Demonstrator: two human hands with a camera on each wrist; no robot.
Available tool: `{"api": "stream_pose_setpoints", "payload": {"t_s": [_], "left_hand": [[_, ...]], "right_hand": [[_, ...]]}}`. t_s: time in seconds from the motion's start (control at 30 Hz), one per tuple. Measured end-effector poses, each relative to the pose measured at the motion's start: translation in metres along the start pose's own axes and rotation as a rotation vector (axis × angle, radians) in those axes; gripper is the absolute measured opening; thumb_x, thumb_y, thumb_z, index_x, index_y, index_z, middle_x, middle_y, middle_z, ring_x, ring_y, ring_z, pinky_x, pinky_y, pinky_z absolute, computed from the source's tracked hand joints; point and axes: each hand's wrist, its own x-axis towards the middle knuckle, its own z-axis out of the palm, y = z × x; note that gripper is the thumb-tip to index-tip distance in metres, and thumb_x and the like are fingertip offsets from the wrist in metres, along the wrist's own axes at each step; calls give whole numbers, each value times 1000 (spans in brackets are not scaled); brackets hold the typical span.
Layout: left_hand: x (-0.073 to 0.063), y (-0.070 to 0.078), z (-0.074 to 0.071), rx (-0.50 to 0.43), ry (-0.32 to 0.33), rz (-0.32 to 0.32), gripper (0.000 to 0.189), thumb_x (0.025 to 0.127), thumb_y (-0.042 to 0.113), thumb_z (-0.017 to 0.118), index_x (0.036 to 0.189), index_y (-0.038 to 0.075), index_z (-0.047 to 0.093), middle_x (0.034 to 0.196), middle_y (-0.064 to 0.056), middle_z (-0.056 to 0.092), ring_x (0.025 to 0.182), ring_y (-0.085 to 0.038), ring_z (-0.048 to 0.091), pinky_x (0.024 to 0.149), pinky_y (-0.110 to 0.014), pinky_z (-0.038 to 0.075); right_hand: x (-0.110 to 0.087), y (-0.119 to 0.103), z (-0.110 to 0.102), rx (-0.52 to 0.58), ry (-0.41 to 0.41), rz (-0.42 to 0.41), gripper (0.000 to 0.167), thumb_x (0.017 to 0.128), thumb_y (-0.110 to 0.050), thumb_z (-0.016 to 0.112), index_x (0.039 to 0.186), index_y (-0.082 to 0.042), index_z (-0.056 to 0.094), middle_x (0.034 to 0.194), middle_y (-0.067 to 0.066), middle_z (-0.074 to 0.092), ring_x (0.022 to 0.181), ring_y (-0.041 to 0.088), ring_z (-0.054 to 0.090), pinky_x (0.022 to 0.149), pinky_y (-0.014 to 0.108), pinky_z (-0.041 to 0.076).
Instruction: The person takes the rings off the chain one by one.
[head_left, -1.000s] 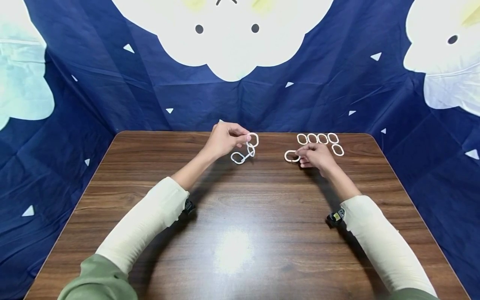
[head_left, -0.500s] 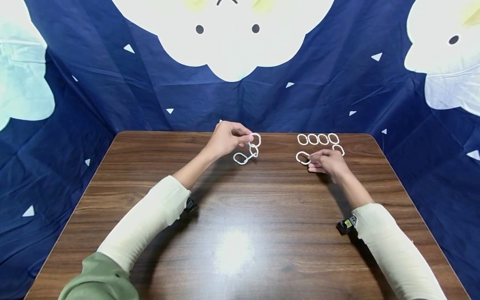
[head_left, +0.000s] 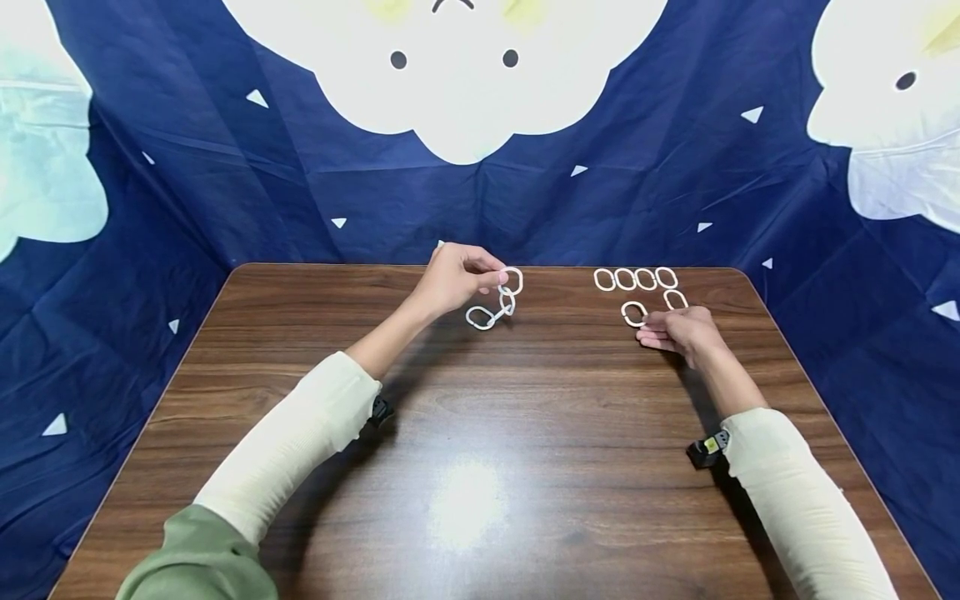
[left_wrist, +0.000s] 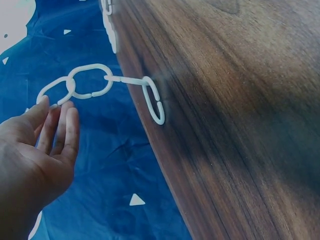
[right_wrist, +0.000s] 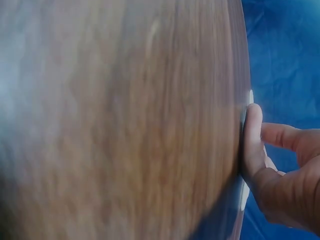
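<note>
My left hand [head_left: 453,279] pinches the end link [left_wrist: 54,83] of a short chain of white plastic links between thumb and fingertips. From it the second link [left_wrist: 90,67] hangs in the left wrist view, then one seen nearly edge-on, and the last link [left_wrist: 153,89] lies low at the tabletop. On the right side, my right hand [head_left: 686,333] holds a single white chain link [head_left: 633,303] by its near right end, low over the table. The right wrist view shows the right hand's fingers [right_wrist: 254,135] at the table's far edge, with most of that link hidden.
Several loose white links [head_left: 626,268] lie in a row along the back edge, right of centre. Another loose link [head_left: 670,292] lies below the row, partly covered by my right hand. Behind the wooden table [head_left: 480,400] hangs a dark blue cloth [head_left: 262,192].
My right hand has moved right and slightly toward me, carrying its link along. My left hand and the chain have shifted a little to the right.
</note>
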Motion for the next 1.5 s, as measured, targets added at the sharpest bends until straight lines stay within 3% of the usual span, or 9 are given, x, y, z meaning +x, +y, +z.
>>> {"api": "stream_pose_setpoints", "payload": {"t_s": [0.07, 0.17, 0.33, 0.6, 0.83, 1.03, 1.13, 1.3, 1.5], "left_hand": [[0, 0, 0, 2, -2, 1, 10, 99, 10, 89, 105, 3, 88, 97, -16, 87, 79, -31, 82, 78, -44, 70], [0, -1, -1, 12, -7, 0, 10, 99, 11, 88, 105, 3, 89, 97, -14, 87, 76, -24, 81, 80, -47, 70], [-1, 0, -1, 16, -13, -2, 10, 98, 11, 89, 104, 4, 89, 96, -13, 87, 71, -14, 78, 67, -23, 64], [-4, 2, 1, -5, -35, -35, 10, 99, 12, 88, 105, 3, 88, 95, -13, 87, 88, -44, 82, 69, -23, 64], [-2, 2, 0, -4, -35, -38, 9, 99, 11, 89, 104, 4, 88, 94, -12, 87, 78, -27, 82, 67, -24, 65], [-1, 4, -1, 7, -36, -25, 9, 99, 12, 89, 105, 5, 89, 94, -11, 87, 88, -42, 82, 66, -23, 64], [0, 5, -2, 17, -35, -17, 9, 99, 13, 89, 105, 6, 89, 94, -10, 88, 83, -34, 83, 67, -22, 63], [0, 7, -3, 9, -29, -16, 9, 98, 12, 90, 104, 6, 89, 93, -8, 88, 72, -10, 77, 66, -23, 63], [0, 7, -3, -4, -29, -25, 11, 98, 10, 89, 106, 3, 88, 95, -10, 88, 71, -5, 75, 67, -21, 63]], "right_hand": [[0, -1, -4, 12, 25, 13, 17, 109, 5, 60, 98, -1, 71, 73, 3, 81, 68, 9, 81, 74, 22, 68], [2, -3, -10, 29, 52, 37, 19, 109, 5, 60, 95, -3, 70, 71, 3, 80, 67, 10, 81, 73, 22, 68], [5, -6, -18, 53, 78, 81, 19, 109, 5, 59, 94, -2, 68, 68, 4, 80, 65, 12, 82, 72, 23, 68], [12, -11, -23, 54, 98, 79, 19, 109, 5, 56, 94, -3, 63, 65, 6, 79, 61, 13, 81, 70, 25, 68], [19, -15, -23, 16, 125, 98, 14, 110, 3, 55, 98, -3, 60, 63, 4, 78, 60, 12, 80, 69, 24, 68], [18, -18, -24, -16, 112, 113, 10, 112, 1, 54, 103, -2, 60, 64, 2, 78, 60, 10, 80, 70, 23, 68], [17, -19, -25, -13, 103, 117, 12, 111, 1, 53, 102, -2, 61, 65, 3, 78, 61, 10, 80, 70, 23, 68], [15, -20, -25, -34, 102, 115, 26, 112, -3, 51, 91, -5, 66, 65, 2, 77, 62, 10, 80, 70, 24, 68], [13, -25, -25, -98, 90, 82, 34, 114, -8, 51, 85, -8, 69, 64, -1, 76, 60, 8, 79, 67, 22, 67]]}}
